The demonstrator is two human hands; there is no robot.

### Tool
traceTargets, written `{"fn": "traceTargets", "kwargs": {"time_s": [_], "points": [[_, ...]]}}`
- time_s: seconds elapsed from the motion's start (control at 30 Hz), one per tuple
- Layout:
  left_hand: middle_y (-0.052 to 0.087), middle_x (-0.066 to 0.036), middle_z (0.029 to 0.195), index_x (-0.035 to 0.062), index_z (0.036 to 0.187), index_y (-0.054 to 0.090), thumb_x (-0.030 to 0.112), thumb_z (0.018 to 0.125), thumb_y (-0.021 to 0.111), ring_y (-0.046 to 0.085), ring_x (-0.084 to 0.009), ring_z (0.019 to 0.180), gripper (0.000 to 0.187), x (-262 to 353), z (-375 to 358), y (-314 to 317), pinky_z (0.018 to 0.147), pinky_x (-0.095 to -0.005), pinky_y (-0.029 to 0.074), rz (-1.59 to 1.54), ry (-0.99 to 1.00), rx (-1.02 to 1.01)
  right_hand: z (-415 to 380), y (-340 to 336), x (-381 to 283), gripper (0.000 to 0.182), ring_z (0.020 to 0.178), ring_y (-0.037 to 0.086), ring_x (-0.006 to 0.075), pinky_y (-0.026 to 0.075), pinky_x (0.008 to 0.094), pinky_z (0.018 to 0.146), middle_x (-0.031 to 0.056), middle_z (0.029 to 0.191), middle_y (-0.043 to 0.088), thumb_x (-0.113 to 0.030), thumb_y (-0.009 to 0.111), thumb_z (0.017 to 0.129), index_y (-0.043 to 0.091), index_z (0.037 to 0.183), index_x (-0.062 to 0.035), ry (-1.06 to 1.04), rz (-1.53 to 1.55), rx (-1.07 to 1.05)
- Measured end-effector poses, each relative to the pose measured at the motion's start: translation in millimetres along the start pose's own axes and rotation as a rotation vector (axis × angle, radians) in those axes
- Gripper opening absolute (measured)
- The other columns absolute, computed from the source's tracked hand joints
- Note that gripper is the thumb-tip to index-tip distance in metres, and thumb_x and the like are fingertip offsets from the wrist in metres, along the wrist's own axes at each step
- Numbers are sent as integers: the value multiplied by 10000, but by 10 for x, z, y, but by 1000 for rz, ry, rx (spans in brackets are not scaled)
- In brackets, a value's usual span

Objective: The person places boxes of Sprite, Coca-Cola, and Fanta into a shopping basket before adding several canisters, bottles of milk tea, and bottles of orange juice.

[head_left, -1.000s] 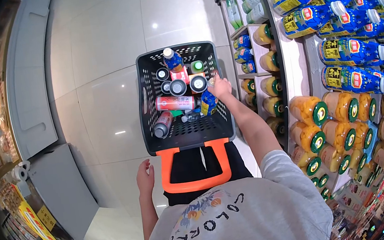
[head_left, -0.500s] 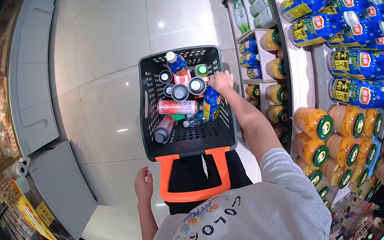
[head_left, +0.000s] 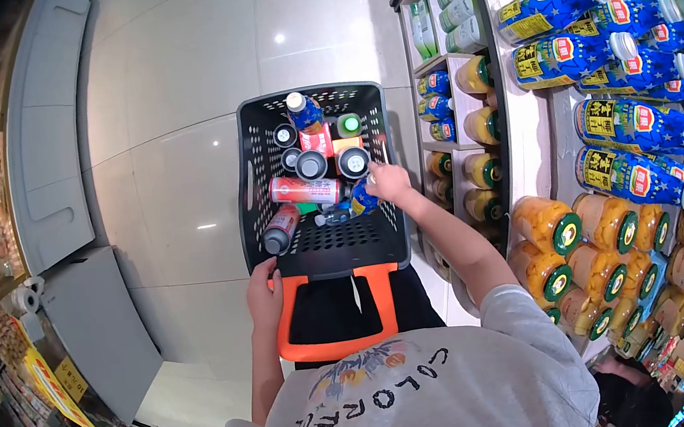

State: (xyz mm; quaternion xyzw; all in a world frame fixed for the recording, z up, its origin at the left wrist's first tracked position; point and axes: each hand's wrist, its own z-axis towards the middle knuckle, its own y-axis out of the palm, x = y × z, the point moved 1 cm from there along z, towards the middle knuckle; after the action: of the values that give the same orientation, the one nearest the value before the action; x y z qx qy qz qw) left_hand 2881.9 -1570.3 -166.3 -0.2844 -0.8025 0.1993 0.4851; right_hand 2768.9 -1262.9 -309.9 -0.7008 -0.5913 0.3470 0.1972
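A dark grey perforated shopping basket [head_left: 327, 262] with an orange handle [head_left: 340, 346] sits in front of me. My right hand [head_left: 391, 182] reaches over its right side, fingers closed round the capped end of a blue bottle [head_left: 364, 199], which lies low among the other goods and is partly covered by the hand. By the basket's near left corner, my left hand [head_left: 264, 294] is raised beside the handle, fingers loosely bent and holding nothing. Inside are a red-and-white can [head_left: 305, 191], a grey-capped bottle [head_left: 280, 230], an upright blue bottle [head_left: 305, 113] and several dark-capped bottles [head_left: 311, 165].
On the right, a shelf carries rows of blue bottles [head_left: 564, 59] and jars of orange fruit [head_left: 547, 224] with green lids. Jars and cartons fill the lower shelf compartments [head_left: 475, 127]. Grey panels [head_left: 48, 142] stand on the left, across the tiled floor [head_left: 170, 186].
My right hand has moved down and slightly left with the blue bottle, which now lies lower in the basket. My left hand has risen to the basket's near left corner.
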Motion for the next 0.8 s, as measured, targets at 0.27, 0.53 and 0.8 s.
{"fn": "traceTargets", "kwargs": {"time_s": [0.27,0.53,0.8], "points": [[604,-135,1012,32,1058,564,142,828,546,590,-294,926,255,-102,-221,110,791,-365,466,77,-46,-306,-1237,-601,-198,277,644,597,310,463,409,557,129,679,584,-298,648,643,523,769,-85,-297,188,442],[605,-141,1009,34,1036,568,140,816,551,577,-313,932,246,-179,-217,151,789,-374,463,48,23,-272,-1481,-1078,-548,282,558,568,289,435,397,481,96,609,541,-279,673,608,512,742,-91,-402,204,534],[583,-137,1040,42,1081,539,120,781,590,545,-305,983,315,-190,71,114,842,-378,435,-4,75,-200,-1331,-764,-1105,268,663,600,280,483,389,559,99,711,569,-256,681,637,526,775,-87,-401,187,420]]}}
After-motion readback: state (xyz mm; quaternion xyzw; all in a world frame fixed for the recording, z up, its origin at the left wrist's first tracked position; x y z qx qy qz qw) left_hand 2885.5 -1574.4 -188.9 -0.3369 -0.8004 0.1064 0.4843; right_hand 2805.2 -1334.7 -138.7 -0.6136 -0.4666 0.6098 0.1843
